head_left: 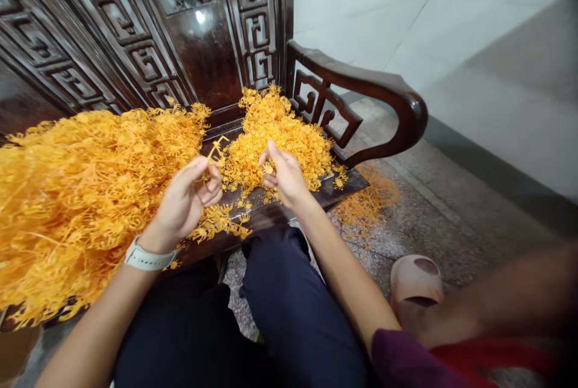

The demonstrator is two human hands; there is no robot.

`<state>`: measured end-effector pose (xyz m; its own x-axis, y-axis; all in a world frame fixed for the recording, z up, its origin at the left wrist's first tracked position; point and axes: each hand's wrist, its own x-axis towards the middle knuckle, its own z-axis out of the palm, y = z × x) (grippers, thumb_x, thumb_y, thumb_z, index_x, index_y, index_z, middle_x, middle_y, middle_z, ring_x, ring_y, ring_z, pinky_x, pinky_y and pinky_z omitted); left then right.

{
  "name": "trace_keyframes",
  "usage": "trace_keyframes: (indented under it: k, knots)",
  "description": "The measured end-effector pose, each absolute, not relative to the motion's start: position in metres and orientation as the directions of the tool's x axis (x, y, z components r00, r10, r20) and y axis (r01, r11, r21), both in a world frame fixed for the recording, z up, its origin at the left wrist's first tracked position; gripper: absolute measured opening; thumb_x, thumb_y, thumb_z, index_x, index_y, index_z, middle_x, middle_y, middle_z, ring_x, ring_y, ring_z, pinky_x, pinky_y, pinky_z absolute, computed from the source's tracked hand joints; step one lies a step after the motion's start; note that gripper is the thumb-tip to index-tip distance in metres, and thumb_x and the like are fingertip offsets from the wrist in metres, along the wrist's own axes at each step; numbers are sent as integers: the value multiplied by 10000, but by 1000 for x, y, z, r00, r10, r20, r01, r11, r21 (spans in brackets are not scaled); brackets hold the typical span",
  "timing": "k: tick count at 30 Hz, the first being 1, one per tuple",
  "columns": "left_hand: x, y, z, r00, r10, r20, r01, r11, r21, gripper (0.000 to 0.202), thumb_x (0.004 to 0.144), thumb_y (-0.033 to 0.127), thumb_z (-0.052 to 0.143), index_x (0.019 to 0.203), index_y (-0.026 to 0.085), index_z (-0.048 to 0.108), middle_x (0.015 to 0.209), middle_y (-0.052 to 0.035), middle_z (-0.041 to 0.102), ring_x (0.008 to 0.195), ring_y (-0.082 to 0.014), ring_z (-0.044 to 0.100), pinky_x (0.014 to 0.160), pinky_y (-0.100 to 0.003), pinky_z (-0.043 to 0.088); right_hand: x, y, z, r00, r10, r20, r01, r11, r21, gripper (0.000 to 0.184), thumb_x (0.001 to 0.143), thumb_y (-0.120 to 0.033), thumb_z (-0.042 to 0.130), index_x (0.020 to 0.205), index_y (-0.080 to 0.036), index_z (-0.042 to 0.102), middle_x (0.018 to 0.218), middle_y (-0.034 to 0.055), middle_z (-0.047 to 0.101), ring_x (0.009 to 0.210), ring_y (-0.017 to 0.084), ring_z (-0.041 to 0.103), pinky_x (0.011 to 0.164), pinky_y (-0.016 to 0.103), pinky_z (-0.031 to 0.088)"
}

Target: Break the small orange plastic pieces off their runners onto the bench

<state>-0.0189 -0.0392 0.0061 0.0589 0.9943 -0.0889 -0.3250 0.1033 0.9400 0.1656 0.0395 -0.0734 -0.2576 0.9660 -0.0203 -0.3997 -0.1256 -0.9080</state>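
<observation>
My left hand (186, 198), with a pale watch (150, 255) on its wrist, pinches a thin, bent yellow plastic stem (217, 147) that sticks up past the fingertips. Thumb raised, my right hand (288, 178) has its fingers curled round a small yellow spiky flower piece (269, 168). Behind the right hand, a heap of loose flower pieces (289, 129) lies on the dark wooden bench. A much larger mound of yellow branched plastic sprays (99, 189) fills the bench on the left. Below the left hand, a few sprays (221, 221) lie at the bench's front edge.
The bench has a carved back (198, 44) and a curved armrest (361, 78) on the right. Orange-yellow scraps (368, 198) are scattered over the speckled floor. At the lower right, another person's foot wears a pale slipper (415, 276).
</observation>
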Motion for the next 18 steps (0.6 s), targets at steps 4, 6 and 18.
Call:
trace_keyframes:
  k: [4,6,18]
  knots:
    - [-13,-39,0,133,985,-114,-306,150,940,352,871,475,801,929,129,782,699,-22,547,544,-93,432,494,-211,381,182,96,-71,4,978,208,210,202,-957,625,1066,-750,390,891,-206,646,766,51,566,720,192,528,699,328,416]
    - [-9,-39,-1,139,983,-117,-319,156,935,386,891,489,771,986,116,790,725,-31,558,554,-95,430,493,-206,377,188,121,-70,27,967,253,486,209,-849,594,1081,-708,403,1032,-178,667,992,144,669,919,264,604,834,387,445]
    - [9,-24,-6,206,974,-95,-421,176,890,418,936,530,794,905,117,737,628,31,469,471,-46,313,437,-157,291,196,137,-72,69,940,335,671,205,-713,721,1108,-691,251,892,-171,700,979,179,656,963,300,620,909,435,441]
